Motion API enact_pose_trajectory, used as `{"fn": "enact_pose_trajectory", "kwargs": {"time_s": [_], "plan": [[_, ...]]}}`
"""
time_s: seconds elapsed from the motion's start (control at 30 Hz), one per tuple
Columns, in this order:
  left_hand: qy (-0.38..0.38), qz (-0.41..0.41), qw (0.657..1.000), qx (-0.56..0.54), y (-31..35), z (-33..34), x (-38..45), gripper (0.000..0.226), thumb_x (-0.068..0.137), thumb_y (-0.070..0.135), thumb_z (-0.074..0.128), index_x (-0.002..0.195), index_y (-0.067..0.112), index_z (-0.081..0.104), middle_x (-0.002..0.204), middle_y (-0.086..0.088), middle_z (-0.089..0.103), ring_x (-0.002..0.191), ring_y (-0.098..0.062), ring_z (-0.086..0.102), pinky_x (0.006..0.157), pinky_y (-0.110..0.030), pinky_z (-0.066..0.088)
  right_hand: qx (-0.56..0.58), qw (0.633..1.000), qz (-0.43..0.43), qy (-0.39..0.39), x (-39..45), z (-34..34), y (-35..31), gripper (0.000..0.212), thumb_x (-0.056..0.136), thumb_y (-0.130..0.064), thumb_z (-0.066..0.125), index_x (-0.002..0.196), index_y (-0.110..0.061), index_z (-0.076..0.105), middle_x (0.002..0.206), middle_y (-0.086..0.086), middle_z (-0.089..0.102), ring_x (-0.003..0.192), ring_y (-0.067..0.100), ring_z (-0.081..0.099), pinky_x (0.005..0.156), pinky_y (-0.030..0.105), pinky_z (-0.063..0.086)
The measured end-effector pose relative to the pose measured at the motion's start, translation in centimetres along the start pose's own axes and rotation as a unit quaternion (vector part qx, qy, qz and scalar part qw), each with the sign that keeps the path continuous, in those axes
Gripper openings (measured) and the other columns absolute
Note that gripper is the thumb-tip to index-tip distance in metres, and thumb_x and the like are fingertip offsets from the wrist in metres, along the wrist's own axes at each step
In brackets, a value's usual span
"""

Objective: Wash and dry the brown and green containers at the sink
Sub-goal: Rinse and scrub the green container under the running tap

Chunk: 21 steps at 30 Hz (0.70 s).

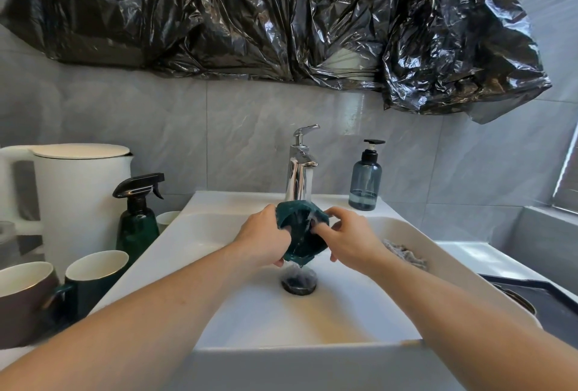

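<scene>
Both forearms are reaching across the near rim of the sink [312,350] toward the tap [300,168], where water is running. Between the hands a dark green thing [300,234] is hanging under the stream, just above the drain [298,281]; it is looking soft and creased, more like a scouring cloth than a cup, though I cannot tell for sure. The left hand [266,234] is closing around its left edge, fingers curled under, and the right hand [347,237] is pinching its right edge with thumb and fingertips.

Wet as it is, it is likely handling limp and a little slippery, light, so the edges are the sensible hold. Its long axis is running from far-top to near-bottom, the lower tip pointing down at the drain.

On the counter at the near left a brown cup [22,296] and a green cup [93,278] are standing upright, mouths up, just beside each other. Being glazed, they are probably hard, breakable and slick when wet.
</scene>
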<state>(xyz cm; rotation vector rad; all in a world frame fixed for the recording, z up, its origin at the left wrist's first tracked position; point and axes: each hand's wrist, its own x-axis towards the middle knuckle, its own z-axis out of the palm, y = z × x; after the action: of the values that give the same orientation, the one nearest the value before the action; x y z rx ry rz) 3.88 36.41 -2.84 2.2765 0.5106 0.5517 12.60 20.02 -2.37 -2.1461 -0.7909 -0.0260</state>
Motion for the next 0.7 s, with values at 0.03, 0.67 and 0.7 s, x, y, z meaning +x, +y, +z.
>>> {"fn": "enact_pose_trajectory", "kwargs": {"time_s": [0.03, 0.67, 0.7], "plan": [[0.014, 0.002, 1.0, -0.001, 0.0, -0.1, 0.0, 0.03, 0.103, 0.022, 0.052, 0.133, 0.021, 0.053, 0.122, -0.004, 0.064, 0.06, -0.022, 0.077, 0.068, -0.039, 0.067, 0.01, 1.0, 0.003, -0.013, 0.0, 0.0, 0.0, 0.034, 0.1, -0.049, 0.058, 0.125, -0.026, 0.059, 0.099, -0.002, 0.075, 0.064, 0.015, 0.072, 0.049, 0.022, 0.049], [-0.041, -0.039, 0.997, -0.056, 0.9, -0.5, -0.9, 0.016, 0.108, 0.027, 0.046, 0.119, 0.023, 0.057, 0.1, -0.002, 0.069, 0.065, -0.028, 0.078, 0.071, -0.038, 0.068, 0.0, 1.0, -0.019, 0.007, 0.0, 0.1, -0.2, 0.025, 0.104, -0.038, 0.052, 0.118, -0.02, 0.062, 0.096, 0.002, 0.071, 0.079, 0.014, 0.064, 0.059, 0.022, 0.045], [-0.043, -0.041, 0.997, -0.056, 0.9, -0.5, -1.0, 0.016, 0.11, 0.028, 0.044, 0.118, 0.023, 0.057, 0.101, -0.003, 0.07, 0.066, -0.029, 0.078, 0.071, -0.038, 0.067, 0.0, 1.0, -0.024, 0.007, 0.0, 0.2, -0.2, 0.024, 0.104, -0.039, 0.053, 0.117, -0.022, 0.062, 0.098, 0.002, 0.072, 0.079, 0.015, 0.065, 0.059, 0.023, 0.047]]}}
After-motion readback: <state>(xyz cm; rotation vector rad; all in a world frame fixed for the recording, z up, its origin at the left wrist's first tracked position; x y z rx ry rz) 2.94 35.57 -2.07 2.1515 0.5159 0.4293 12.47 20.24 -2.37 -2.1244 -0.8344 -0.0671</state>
